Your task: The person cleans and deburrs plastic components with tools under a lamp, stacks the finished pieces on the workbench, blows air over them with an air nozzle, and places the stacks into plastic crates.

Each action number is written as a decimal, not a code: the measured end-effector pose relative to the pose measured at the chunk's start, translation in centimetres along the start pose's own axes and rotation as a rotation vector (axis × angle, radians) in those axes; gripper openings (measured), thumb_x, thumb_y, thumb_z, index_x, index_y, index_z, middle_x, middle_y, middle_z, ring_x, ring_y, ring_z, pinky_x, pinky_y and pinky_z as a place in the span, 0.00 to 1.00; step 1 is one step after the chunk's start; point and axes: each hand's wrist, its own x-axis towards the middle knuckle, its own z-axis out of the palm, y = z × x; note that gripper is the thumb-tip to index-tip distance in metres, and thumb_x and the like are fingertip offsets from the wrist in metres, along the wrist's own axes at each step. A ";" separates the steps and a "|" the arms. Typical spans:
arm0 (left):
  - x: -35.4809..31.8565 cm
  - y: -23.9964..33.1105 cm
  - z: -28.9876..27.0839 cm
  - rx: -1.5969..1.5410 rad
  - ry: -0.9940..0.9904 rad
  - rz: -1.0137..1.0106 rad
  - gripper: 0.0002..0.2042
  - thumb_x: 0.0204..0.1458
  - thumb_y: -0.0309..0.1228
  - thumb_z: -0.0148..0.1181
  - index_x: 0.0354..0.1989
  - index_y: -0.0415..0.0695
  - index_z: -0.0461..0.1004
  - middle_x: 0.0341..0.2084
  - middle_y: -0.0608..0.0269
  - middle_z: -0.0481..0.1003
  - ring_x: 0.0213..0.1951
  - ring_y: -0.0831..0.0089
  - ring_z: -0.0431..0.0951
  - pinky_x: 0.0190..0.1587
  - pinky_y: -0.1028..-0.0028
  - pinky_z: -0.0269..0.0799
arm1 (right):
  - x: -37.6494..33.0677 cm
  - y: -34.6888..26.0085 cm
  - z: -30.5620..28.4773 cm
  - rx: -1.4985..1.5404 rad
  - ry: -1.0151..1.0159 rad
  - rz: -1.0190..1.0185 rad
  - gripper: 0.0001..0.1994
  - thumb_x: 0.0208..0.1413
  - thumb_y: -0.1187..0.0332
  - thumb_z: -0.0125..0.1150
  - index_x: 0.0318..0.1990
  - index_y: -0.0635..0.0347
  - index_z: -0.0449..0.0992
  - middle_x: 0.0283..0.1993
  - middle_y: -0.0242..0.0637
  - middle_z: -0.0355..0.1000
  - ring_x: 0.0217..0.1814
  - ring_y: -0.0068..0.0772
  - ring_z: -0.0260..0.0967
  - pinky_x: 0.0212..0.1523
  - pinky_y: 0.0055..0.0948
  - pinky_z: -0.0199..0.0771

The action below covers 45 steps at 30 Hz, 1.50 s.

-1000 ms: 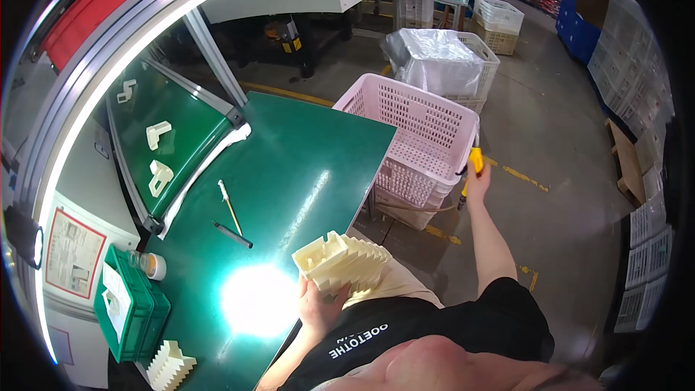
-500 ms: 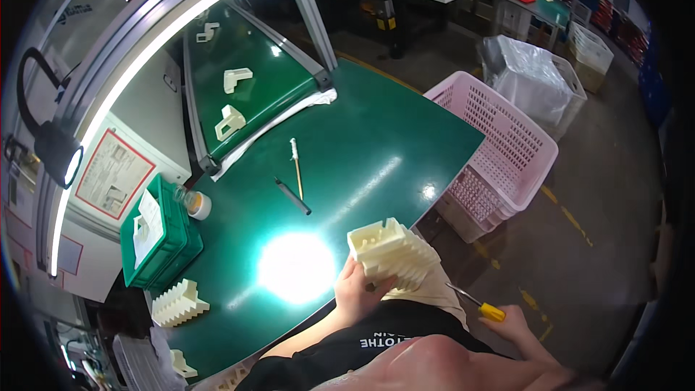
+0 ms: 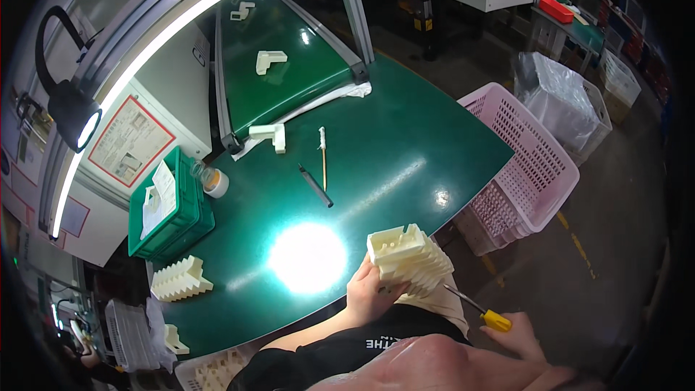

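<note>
My left hand (image 3: pixel 373 293) grips a nested stack of cream plastic parts (image 3: pixel 413 257) over my lap, by the table's near edge. My right hand (image 3: pixel 517 333) is closed around the yellow handle of a screwdriver-like tool (image 3: pixel 496 320). Its thin metal shaft points up-left, its tip close to the stack's lower right side; contact cannot be made out. One L-shaped cream part (image 3: pixel 271 135) lies at the conveyor's end, by the white cloth. Another cream part (image 3: pixel 271 61) rests on the green belt.
On the green table (image 3: pixel 405 123) lie a dark pen-like tool (image 3: pixel 315 185) and a thin white-tipped stick (image 3: pixel 323 159). Another cream stack (image 3: pixel 181 280), a green crate (image 3: pixel 170 224) and a jar (image 3: pixel 215 182) stand left. A pink basket (image 3: pixel 532 152) stands right, beyond the table edge.
The view has shifted, so the scene sits farther right. The nearer cream part has come off the belt's end onto the table side. Both hands keep their hold on the stack and tool.
</note>
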 end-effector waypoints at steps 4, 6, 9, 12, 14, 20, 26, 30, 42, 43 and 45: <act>-0.3 -0.2 0.6 -0.037 0.023 -0.088 0.22 0.37 0.27 0.76 0.42 0.39 0.75 0.37 0.52 0.76 0.36 0.57 0.79 0.37 0.67 0.76 | -1.0 -3.0 -1.8 -0.014 0.024 -0.193 0.25 0.41 0.46 0.71 0.33 0.63 0.81 0.24 0.46 0.75 0.29 0.44 0.76 0.34 0.36 0.74; -0.1 -0.4 0.4 -0.052 0.011 -0.026 0.22 0.36 0.27 0.76 0.42 0.40 0.75 0.37 0.52 0.76 0.37 0.56 0.79 0.39 0.66 0.76 | 0.2 0.0 -0.1 -0.136 -0.079 0.005 0.25 0.41 0.45 0.71 0.32 0.62 0.81 0.24 0.46 0.76 0.30 0.44 0.77 0.35 0.37 0.75; -0.3 -0.8 0.3 -0.032 -0.028 0.011 0.23 0.35 0.30 0.76 0.43 0.42 0.75 0.35 0.54 0.77 0.38 0.55 0.78 0.40 0.65 0.76 | 2.7 5.9 2.1 -0.139 -0.118 0.105 0.25 0.42 0.44 0.70 0.33 0.59 0.81 0.27 0.47 0.77 0.31 0.44 0.77 0.36 0.37 0.75; -0.4 -0.6 -0.2 0.012 -0.018 0.012 0.23 0.33 0.30 0.76 0.41 0.42 0.75 0.35 0.52 0.77 0.37 0.52 0.77 0.39 0.62 0.74 | 5.8 9.5 1.8 -0.134 0.014 -0.037 0.26 0.42 0.43 0.69 0.37 0.58 0.81 0.32 0.46 0.77 0.35 0.43 0.77 0.39 0.38 0.75; -0.6 -0.9 -0.3 0.052 0.015 0.036 0.24 0.32 0.30 0.76 0.42 0.42 0.74 0.34 0.52 0.76 0.37 0.50 0.77 0.40 0.62 0.74 | 7.8 7.9 -0.6 0.066 0.200 -0.124 0.21 0.45 0.51 0.70 0.37 0.60 0.80 0.31 0.43 0.78 0.33 0.36 0.76 0.37 0.35 0.74; -1.1 -0.9 0.5 -0.028 -0.015 -0.053 0.27 0.31 0.29 0.77 0.44 0.41 0.73 0.37 0.50 0.75 0.39 0.49 0.76 0.41 0.61 0.73 | 18.5 9.6 -7.9 0.650 0.799 -0.216 0.18 0.51 0.58 0.68 0.44 0.61 0.77 0.32 0.31 0.74 0.30 0.19 0.71 0.33 0.23 0.72; -1.5 -0.8 0.7 -0.019 0.022 -0.085 0.28 0.31 0.28 0.77 0.44 0.41 0.73 0.38 0.50 0.75 0.40 0.48 0.76 0.42 0.61 0.72 | 27.2 14.7 -6.0 0.094 0.974 -0.067 0.21 0.50 0.61 0.65 0.51 0.61 0.75 0.41 0.48 0.75 0.46 0.50 0.73 0.48 0.39 0.73; -1.6 -1.2 0.5 0.006 0.032 -0.076 0.29 0.30 0.28 0.78 0.45 0.41 0.72 0.38 0.50 0.75 0.40 0.48 0.76 0.42 0.61 0.72 | 26.6 16.6 -1.9 -0.015 1.215 -0.014 0.23 0.48 0.63 0.66 0.53 0.59 0.71 0.50 0.49 0.72 0.56 0.49 0.66 0.55 0.43 0.68; -1.6 -1.5 0.7 0.071 0.041 -0.010 0.30 0.30 0.30 0.78 0.46 0.41 0.72 0.38 0.51 0.75 0.40 0.49 0.76 0.42 0.60 0.72 | 9.6 0.4 14.5 0.797 -0.016 -0.306 0.17 0.61 0.67 0.56 0.56 0.58 0.73 0.43 0.34 0.76 0.39 0.20 0.72 0.39 0.23 0.72; -1.7 -1.5 0.8 0.067 0.036 -0.006 0.30 0.30 0.30 0.78 0.46 0.41 0.72 0.38 0.51 0.75 0.40 0.49 0.76 0.42 0.60 0.72 | 9.5 -0.2 15.0 0.805 -0.098 -0.314 0.18 0.61 0.68 0.55 0.59 0.59 0.70 0.43 0.34 0.76 0.40 0.20 0.72 0.40 0.23 0.72; -2.1 -1.5 0.9 0.074 0.052 -0.038 0.27 0.33 0.28 0.77 0.45 0.39 0.73 0.37 0.48 0.76 0.39 0.46 0.75 0.44 0.59 0.72 | 9.8 -0.7 15.5 0.777 -0.125 -0.312 0.20 0.62 0.69 0.54 0.61 0.61 0.67 0.43 0.35 0.77 0.42 0.20 0.72 0.40 0.22 0.72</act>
